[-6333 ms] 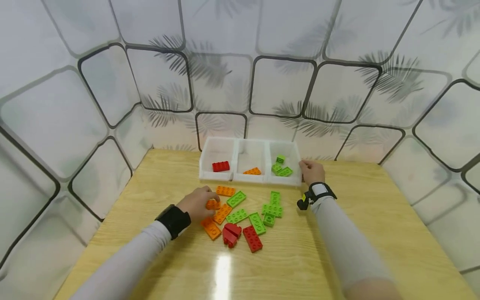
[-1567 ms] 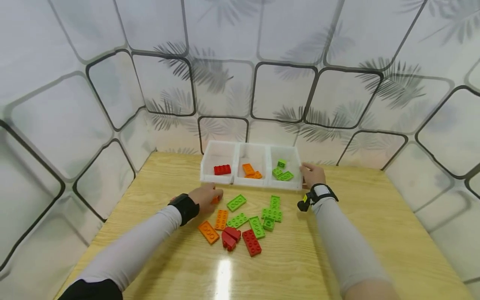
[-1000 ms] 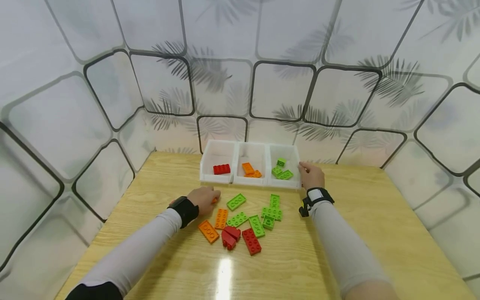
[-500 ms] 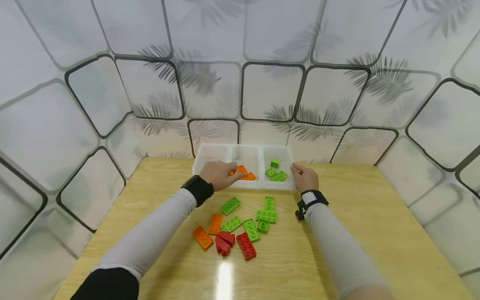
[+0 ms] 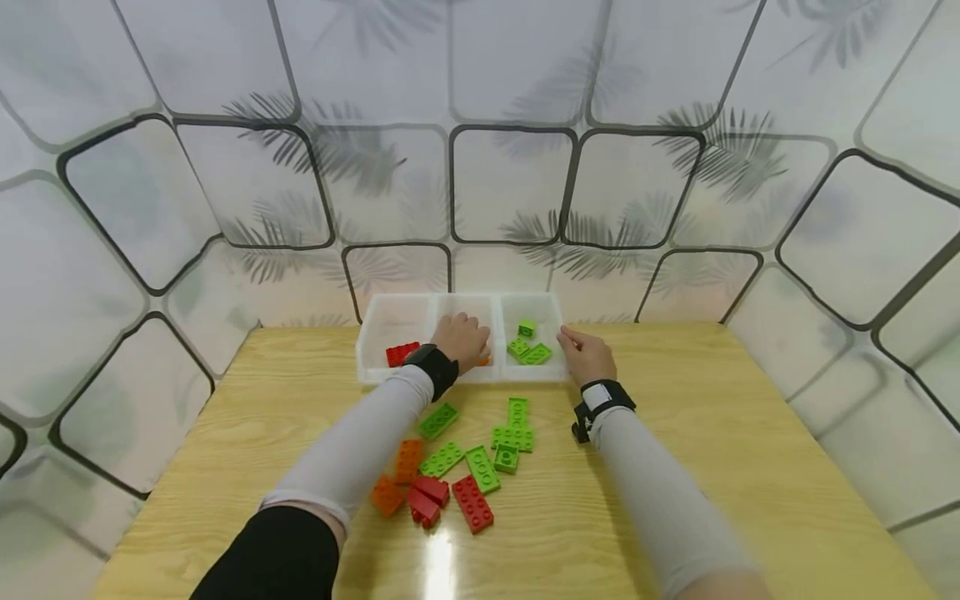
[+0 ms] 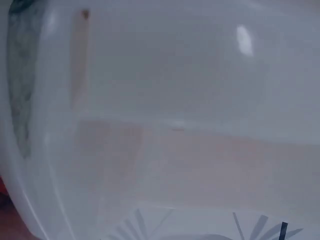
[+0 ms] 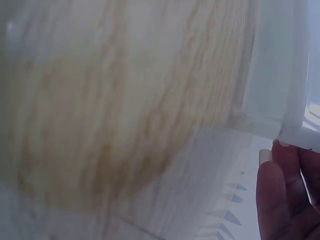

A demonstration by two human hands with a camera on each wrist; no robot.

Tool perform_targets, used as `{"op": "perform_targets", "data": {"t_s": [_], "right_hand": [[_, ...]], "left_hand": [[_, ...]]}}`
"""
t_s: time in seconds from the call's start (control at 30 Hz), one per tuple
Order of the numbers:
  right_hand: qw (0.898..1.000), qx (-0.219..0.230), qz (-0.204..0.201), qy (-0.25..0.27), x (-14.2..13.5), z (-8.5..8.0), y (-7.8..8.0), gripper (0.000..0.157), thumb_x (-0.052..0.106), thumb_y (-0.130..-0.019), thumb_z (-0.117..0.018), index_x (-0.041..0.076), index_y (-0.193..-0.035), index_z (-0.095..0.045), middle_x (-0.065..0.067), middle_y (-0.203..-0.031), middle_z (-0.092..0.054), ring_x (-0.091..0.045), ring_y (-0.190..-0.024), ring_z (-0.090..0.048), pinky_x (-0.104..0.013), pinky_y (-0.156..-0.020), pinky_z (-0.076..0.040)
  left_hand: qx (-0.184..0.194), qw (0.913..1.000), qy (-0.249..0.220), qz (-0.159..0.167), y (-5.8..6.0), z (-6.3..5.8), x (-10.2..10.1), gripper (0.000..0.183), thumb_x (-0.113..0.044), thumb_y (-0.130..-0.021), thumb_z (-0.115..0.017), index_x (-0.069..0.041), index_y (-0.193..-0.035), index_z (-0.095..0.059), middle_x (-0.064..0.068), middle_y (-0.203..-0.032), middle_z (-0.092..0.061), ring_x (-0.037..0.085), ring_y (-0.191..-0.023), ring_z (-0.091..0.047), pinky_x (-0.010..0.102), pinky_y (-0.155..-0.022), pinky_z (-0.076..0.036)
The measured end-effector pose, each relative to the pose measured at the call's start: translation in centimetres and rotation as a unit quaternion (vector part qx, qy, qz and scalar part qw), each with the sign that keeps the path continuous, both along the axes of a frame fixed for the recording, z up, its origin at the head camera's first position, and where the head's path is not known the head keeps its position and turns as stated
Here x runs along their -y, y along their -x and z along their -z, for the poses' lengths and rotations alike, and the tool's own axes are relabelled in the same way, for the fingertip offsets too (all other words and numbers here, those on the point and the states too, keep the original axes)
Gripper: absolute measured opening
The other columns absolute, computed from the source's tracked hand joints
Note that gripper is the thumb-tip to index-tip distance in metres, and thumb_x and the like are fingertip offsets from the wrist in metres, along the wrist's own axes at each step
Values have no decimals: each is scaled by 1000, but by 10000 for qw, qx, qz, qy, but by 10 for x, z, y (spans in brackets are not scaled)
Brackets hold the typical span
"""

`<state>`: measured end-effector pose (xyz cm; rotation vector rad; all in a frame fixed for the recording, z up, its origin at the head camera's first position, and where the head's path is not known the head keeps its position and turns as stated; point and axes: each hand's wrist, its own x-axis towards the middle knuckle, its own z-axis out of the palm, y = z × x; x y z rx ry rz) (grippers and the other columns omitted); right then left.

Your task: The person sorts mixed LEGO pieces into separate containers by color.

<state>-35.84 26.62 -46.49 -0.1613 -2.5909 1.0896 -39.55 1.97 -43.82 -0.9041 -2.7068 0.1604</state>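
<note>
In the head view my left hand (image 5: pixel 461 340) reaches over the middle compartment of a white three-part tray (image 5: pixel 393 308). Its fingertips point down into that compartment and are hidden, so I cannot tell whether it still holds an orange brick. Part of the orange toy bricks (image 5: pixel 484 361) shows beside the fingers. In the left wrist view the pale tray wall (image 6: pixel 175 75) fills most of the picture. My right hand (image 5: pixel 588 357) holds the tray's right edge; the right wrist view has the fingers (image 7: pixel 272 195) against the rim (image 7: pixel 300 137).
A red brick (image 5: pixel 401 353) lies in the left compartment, and green bricks (image 5: pixel 532 354) lie in the right one. In front of the tray, loose green bricks (image 5: pixel 512 437), orange bricks (image 5: pixel 408 461) and red bricks (image 5: pixel 472 504) lie on the wooden table (image 5: pixel 637 517).
My left hand has picked up an orange brick from the table and carried it up to the middle compartment. The right hand stays on the tray's edge. The head view has shifted slightly.
</note>
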Motion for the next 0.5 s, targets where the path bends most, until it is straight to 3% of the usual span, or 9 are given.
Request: {"op": "perform_targets", "data": {"t_s": [0.13, 0.27, 0.37, 0.5], "right_hand": [[9999, 71, -23, -68, 3, 3, 0, 39, 41, -99, -54, 19, -130, -64, -11, -118, -68, -26, -81, -64, -31, -57, -37], [9999, 73, -49, -144, 2, 4, 1, 39, 40, -99, -54, 19, -130, -64, -13, -116, -69, -24, -66, -57, -31, -52, -35], [9998, 93, -68, -179, 0, 2, 2, 37, 38, -99, -55, 19, -130, -64, -14, -114, -70, -22, -59, -51, -31, -50, -34], [9996, 185, -79, -219, -2, -3, 2, 39, 40, -99, -54, 19, -131, -63, -14, -112, -70, -21, -57, -49, -30, -50, -35]], "left_hand": [[65, 9998, 135, 104, 0, 11, 5, 18, -29, -96, -60, -14, -101, -68, 7, -105, -63, 27, -106, -55, 45, -85, -46], [-320, 9991, 106, 258, 2, 17, 12, 33, -32, -95, -62, -14, -123, -64, 11, -136, -54, 31, -136, -38, 56, -103, -36], [-620, 9976, 46, 317, 2, 16, 17, 46, -39, -93, -62, -15, -133, -58, 13, -145, -46, 33, -141, -31, 59, -107, -30], [-820, 9954, -136, 467, 1, 12, 21, 47, -42, -93, -62, -15, -131, -59, 14, -143, -48, 33, -139, -33, 56, -107, -31]]}}
